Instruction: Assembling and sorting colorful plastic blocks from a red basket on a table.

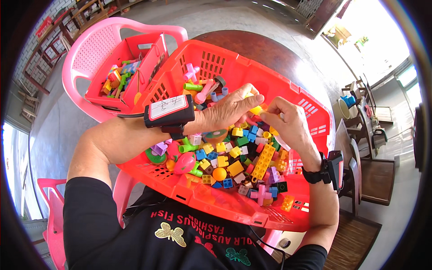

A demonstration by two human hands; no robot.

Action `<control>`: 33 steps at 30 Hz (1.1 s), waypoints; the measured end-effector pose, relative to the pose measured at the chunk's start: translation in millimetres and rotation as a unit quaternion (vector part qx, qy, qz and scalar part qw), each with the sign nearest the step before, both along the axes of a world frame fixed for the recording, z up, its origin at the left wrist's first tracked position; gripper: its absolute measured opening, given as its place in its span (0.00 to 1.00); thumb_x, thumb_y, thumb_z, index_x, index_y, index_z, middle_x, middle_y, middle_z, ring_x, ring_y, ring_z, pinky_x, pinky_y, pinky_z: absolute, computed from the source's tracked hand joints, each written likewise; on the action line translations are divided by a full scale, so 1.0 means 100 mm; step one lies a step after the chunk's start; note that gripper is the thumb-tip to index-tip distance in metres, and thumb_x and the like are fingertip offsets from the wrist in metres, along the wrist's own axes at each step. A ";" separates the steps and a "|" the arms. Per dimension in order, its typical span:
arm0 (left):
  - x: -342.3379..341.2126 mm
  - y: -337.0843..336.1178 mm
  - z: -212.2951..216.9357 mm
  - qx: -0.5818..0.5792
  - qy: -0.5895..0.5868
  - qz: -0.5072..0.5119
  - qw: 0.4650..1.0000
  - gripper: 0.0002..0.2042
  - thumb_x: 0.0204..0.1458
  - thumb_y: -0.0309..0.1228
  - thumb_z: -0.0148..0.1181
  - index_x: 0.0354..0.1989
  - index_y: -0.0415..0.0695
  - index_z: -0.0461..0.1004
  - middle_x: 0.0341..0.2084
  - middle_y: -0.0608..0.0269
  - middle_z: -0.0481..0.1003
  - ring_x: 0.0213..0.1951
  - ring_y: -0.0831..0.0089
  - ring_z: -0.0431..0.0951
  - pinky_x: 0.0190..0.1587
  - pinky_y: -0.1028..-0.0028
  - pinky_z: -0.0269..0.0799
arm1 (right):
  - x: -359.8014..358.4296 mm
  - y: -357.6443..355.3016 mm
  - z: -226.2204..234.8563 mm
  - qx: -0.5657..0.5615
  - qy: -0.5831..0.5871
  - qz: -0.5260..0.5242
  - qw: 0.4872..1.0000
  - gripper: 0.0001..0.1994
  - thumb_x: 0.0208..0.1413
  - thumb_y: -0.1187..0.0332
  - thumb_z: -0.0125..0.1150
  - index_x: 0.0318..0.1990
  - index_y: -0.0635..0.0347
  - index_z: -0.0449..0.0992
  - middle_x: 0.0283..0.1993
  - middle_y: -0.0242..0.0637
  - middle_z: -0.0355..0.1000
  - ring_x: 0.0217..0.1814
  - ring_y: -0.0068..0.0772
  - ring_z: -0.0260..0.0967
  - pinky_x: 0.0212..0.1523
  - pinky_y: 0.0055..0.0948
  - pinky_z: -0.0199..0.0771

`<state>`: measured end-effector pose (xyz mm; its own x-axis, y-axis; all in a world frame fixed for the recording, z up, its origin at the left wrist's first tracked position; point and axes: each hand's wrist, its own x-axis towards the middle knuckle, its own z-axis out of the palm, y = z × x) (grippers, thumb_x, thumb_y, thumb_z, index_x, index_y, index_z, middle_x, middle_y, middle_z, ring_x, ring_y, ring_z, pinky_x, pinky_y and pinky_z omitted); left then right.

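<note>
A small yellow toy piece (256, 109) is pinched between the fingertips of the left hand (227, 112) and the right hand (288, 123), both closed on it; its exact shape is mostly hidden, possibly a block. It is held just above a heap of coloured building blocks (234, 157) inside a large red basket (216, 198). A smaller red basket (130, 49) with toys is seen on a pink chair (90, 45) beyond
</note>
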<state>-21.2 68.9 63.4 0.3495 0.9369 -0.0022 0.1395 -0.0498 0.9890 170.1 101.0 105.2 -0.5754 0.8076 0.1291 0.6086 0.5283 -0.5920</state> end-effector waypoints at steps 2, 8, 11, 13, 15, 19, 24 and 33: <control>0.04 -0.01 -0.11 0.031 -0.113 0.021 0.993 0.22 0.57 0.55 0.44 0.40 0.45 0.60 0.19 0.69 0.61 0.19 0.84 0.62 0.21 0.81 0.60 | -0.05 -0.05 0.01 0.000 0.023 -0.017 1.000 0.13 0.49 0.62 0.60 0.27 0.65 0.71 0.18 0.41 0.67 0.21 0.36 0.68 0.24 0.33 0.64; 0.07 -0.02 -0.04 0.061 -0.061 0.004 0.996 0.19 0.62 0.49 0.36 0.42 0.44 0.59 0.23 0.66 0.62 0.22 0.82 0.65 0.26 0.81 0.64 | -0.07 -0.07 0.00 0.025 0.046 -0.054 0.997 0.12 0.54 0.62 0.54 0.28 0.64 0.70 0.18 0.44 0.66 0.22 0.44 0.68 0.24 0.35 0.64; 0.09 -0.10 0.01 0.000 -0.059 -0.009 0.998 0.18 0.62 0.48 0.36 0.42 0.44 0.59 0.22 0.65 0.62 0.21 0.82 0.65 0.26 0.81 0.64 | -0.04 -0.05 -0.04 0.024 0.035 -0.051 0.998 0.12 0.55 0.62 0.52 0.28 0.63 0.70 0.18 0.46 0.65 0.23 0.48 0.67 0.25 0.37 0.64; 0.10 -0.13 0.00 0.015 -0.066 0.010 0.998 0.18 0.62 0.48 0.36 0.42 0.44 0.59 0.21 0.65 0.62 0.21 0.82 0.65 0.25 0.81 0.64 | -0.06 -0.06 -0.08 0.023 0.030 -0.049 0.998 0.12 0.55 0.62 0.51 0.29 0.64 0.70 0.19 0.47 0.65 0.24 0.50 0.67 0.25 0.38 0.64; 0.11 -0.15 0.00 0.031 -0.072 0.030 0.996 0.17 0.62 0.47 0.36 0.42 0.44 0.59 0.20 0.65 0.62 0.20 0.82 0.66 0.25 0.80 0.64 | -0.10 -0.12 -0.10 -0.011 0.057 -0.053 0.997 0.12 0.56 0.63 0.50 0.29 0.64 0.69 0.19 0.49 0.64 0.25 0.53 0.66 0.26 0.39 0.63; 0.15 -0.14 -0.03 0.087 -0.081 0.066 0.991 0.17 0.62 0.47 0.37 0.42 0.44 0.59 0.21 0.66 0.62 0.20 0.82 0.66 0.24 0.81 0.64 | -0.12 -0.13 -0.07 -0.020 0.075 -0.063 0.995 0.13 0.57 0.62 0.48 0.30 0.64 0.69 0.20 0.49 0.64 0.25 0.53 0.66 0.26 0.39 0.63; 0.15 -0.11 -0.17 0.105 -0.063 0.066 0.990 0.16 0.62 0.46 0.38 0.42 0.44 0.59 0.24 0.66 0.63 0.20 0.82 0.66 0.24 0.81 0.64 | -0.11 -0.12 -0.10 -0.023 0.051 -0.072 0.996 0.14 0.57 0.61 0.46 0.30 0.64 0.69 0.21 0.49 0.65 0.27 0.55 0.67 0.27 0.40 0.64; 0.00 0.19 -0.01 -0.031 -0.078 -0.010 0.996 0.14 0.57 0.42 0.52 0.38 0.42 0.66 0.29 0.63 0.70 0.32 0.80 0.70 0.30 0.77 0.71 | 0.01 0.29 -0.39 -0.119 0.095 -0.017 0.988 0.23 0.59 0.53 0.47 0.44 0.70 0.69 0.34 0.48 0.73 0.37 0.41 0.71 0.38 0.34 0.69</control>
<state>-21.2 88.3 62.4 0.3691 0.9294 -0.0033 -0.0166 0.0102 0.9998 171.2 130.1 66.3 -0.5311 0.8465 0.0368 0.4897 0.3421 -0.8020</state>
